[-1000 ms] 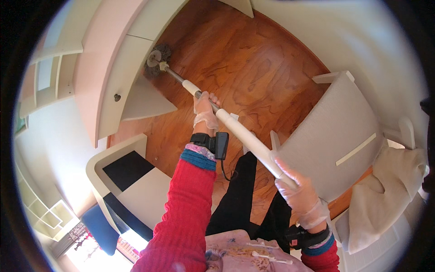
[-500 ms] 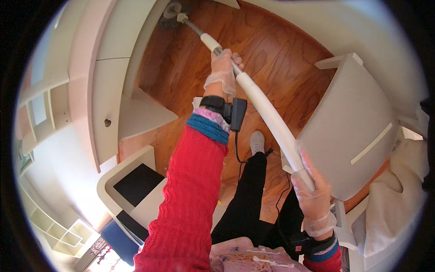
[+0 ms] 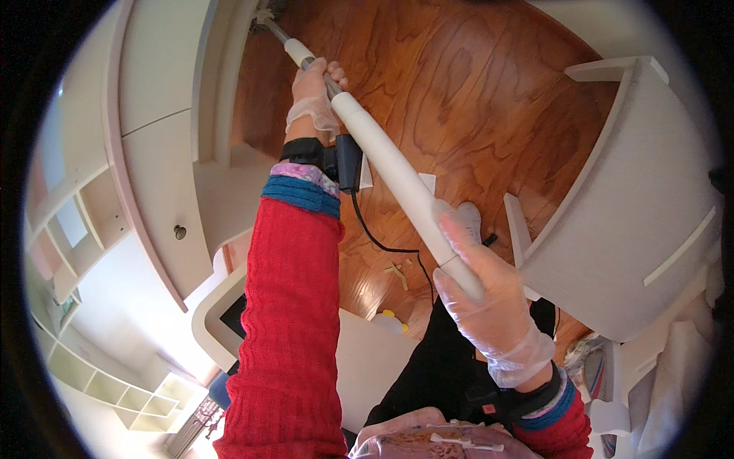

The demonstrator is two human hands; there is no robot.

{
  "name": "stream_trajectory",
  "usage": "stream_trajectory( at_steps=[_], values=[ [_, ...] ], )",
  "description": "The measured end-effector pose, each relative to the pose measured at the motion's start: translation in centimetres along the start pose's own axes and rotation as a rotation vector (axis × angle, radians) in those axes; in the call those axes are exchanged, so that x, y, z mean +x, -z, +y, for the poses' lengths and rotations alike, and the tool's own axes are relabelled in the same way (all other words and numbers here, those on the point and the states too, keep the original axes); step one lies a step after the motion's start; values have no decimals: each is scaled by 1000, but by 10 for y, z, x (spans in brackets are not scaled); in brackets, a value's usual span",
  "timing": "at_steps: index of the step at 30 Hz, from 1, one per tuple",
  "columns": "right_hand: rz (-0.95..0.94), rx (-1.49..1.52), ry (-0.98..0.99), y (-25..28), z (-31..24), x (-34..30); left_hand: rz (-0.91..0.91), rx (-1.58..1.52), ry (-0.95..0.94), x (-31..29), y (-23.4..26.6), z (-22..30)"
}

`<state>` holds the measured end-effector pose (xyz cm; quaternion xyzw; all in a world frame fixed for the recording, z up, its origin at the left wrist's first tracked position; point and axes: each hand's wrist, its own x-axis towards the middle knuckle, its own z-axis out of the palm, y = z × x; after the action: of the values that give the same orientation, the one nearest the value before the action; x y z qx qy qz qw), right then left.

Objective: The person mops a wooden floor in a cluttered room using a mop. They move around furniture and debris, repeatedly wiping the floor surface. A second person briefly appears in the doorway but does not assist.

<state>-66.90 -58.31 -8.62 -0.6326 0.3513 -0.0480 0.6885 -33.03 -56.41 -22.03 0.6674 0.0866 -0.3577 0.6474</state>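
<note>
White sleeving covers most of a long pole [image 3: 390,164], which slants across the view from upper left to lower centre, above a reddish-brown wood-grain floor [image 3: 459,99]. Bare metal shows along part of its upper length, and a pale fitting [image 3: 265,17] sits at the far end, beside the cabinet and partly cut off by the picture's upper edge. Both hands are gloved in clear film and set well apart on the pole. The left hand [image 3: 315,88] is closed around the metal section; the right hand [image 3: 489,306] is wrapped about the near end, its fingers lying along the white surface. On the left wrist, a black strap carries a black box [image 3: 349,163] with a black cable [image 3: 386,247] running down from it. To the left stands a cream cabinet [image 3: 160,172] with a dark round knob [image 3: 180,232]; open shelving [image 3: 138,405] lies beyond, lower left. A grey-covered chair [image 3: 619,206] occupies the right side. A light shoe [image 3: 471,223] shows on the floor near the right hand, and pale scraps [image 3: 399,274] lie between the two forearms. Their material cannot be determined.
</note>
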Motion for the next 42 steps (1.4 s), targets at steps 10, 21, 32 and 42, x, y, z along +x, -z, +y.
stream_trajectory(
  at_steps=[10,21,32,42],
  values=[
    [-168,-76,-108,-11,18,-8,140,170,18,-35,56,-30],
    [-392,-239,-100,-12,37,-20,336,-84,40,-93,149,-84],
    [-196,-406,198,2,18,9,281,-76,23,-69,133,-65],
    [-70,-344,27,33,19,3,200,-80,-15,-39,36,-52]
  ],
)
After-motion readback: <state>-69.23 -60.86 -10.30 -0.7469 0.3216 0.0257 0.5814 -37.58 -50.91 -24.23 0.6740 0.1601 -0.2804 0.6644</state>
